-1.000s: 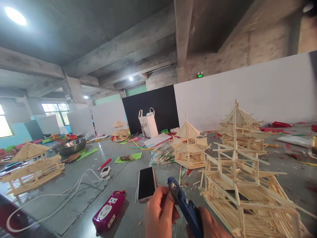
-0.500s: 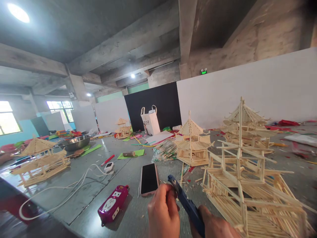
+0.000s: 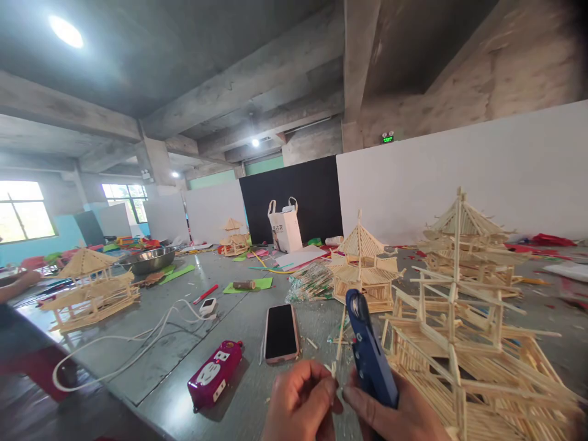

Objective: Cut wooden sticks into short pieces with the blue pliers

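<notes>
Several stick pavilions on grey table — concrete ceiling, white partitions.

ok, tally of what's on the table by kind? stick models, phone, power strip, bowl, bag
Stick pavilion models: 5
Phone: 1
Magenta power strip: 1
Metal bowl: 1
White bag: 1
Blue tool, in the right hand: 1
Total: 10

On the tabletop, a phone lies between a power strip at left and a stick pavilion at right, another pavilion behind.
</notes>
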Available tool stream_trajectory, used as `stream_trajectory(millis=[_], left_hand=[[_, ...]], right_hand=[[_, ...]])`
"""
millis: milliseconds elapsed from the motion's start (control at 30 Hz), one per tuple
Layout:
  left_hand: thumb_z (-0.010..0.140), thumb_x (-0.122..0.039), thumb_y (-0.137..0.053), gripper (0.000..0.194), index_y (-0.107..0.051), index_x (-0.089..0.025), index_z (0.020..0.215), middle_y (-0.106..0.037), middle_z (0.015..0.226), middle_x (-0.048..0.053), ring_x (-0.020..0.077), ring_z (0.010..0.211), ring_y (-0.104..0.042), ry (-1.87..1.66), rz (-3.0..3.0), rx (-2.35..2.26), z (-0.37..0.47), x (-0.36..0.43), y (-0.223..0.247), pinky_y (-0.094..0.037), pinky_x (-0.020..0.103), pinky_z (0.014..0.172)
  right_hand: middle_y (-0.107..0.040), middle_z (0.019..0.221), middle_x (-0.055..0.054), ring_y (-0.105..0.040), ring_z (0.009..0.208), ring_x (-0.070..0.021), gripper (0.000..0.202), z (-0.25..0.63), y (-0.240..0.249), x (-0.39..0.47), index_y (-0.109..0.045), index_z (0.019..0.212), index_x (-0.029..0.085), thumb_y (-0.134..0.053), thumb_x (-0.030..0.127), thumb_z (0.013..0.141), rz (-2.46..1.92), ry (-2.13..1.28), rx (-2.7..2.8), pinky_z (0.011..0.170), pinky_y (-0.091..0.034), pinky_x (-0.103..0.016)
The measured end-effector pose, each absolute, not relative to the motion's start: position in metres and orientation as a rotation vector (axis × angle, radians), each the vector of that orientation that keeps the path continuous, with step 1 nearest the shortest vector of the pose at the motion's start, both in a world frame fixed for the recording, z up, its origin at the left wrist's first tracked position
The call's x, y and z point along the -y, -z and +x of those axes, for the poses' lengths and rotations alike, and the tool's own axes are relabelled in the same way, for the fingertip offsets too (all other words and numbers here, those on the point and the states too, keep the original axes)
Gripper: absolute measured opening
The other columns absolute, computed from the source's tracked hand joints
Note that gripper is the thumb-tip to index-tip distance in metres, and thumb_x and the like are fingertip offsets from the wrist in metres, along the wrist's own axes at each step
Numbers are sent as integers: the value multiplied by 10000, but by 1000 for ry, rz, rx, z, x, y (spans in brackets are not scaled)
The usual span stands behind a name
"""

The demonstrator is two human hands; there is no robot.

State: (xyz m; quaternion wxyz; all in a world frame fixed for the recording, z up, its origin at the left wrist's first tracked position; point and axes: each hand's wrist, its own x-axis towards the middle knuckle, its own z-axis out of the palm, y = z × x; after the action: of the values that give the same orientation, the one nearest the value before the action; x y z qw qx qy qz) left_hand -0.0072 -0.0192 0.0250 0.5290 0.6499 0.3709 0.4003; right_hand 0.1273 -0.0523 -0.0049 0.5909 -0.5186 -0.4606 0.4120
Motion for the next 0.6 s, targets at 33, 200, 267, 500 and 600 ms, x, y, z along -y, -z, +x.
stream_trajectory(millis=[33, 200, 267, 500, 600], left_hand=[[722, -397, -570, 274, -527, -146, 622, -544, 518, -14, 40, 349, -388, -936, 1572, -929, -8, 21, -25, -279, 156, 364], [711, -337, -565, 205, -536, -155, 621, -524, 501, -14, 60, 391, -411, -842, 1720, -1082, -10, 28, -21, -267, 171, 387], [719, -335, -551, 205, -531, -158, 617, -532, 505, -8, 68, 396, -429, -835, 1744, -1079, -10, 29, -21, -278, 174, 387], [704, -409, -594, 286, -524, -145, 620, -559, 531, -4, 43, 356, -408, -880, 1513, -955, -21, 27, -14, -281, 155, 362], [688, -454, -632, 339, -535, -141, 602, -549, 514, -2, 61, 390, -450, -905, 1397, -821, -27, 26, -10, -311, 159, 380]], right_hand=[[-511, 552, 24, -445, 393, -103, 354, 125, 2, 51, -515, 802, 138, -581, 436, 624, -1167, -940, 1060, 393, -366, -197], [-538, 622, 4, -466, 421, -97, 356, 121, -3, 49, -534, 809, 118, -638, 390, 604, -1097, -863, 1034, 382, -413, -187], [-537, 606, 4, -473, 418, -101, 341, 123, -2, 50, -546, 811, 115, -642, 376, 613, -1109, -850, 1049, 387, -413, -189], [-526, 591, 13, -485, 424, -117, 347, 138, -11, 49, -516, 830, 146, -636, 435, 680, -1110, -805, 1092, 413, -419, -205], [-548, 579, -1, -467, 383, -114, 366, 138, -9, 48, -503, 842, 144, -553, 487, 726, -1183, -824, 1189, 377, -386, -202]])
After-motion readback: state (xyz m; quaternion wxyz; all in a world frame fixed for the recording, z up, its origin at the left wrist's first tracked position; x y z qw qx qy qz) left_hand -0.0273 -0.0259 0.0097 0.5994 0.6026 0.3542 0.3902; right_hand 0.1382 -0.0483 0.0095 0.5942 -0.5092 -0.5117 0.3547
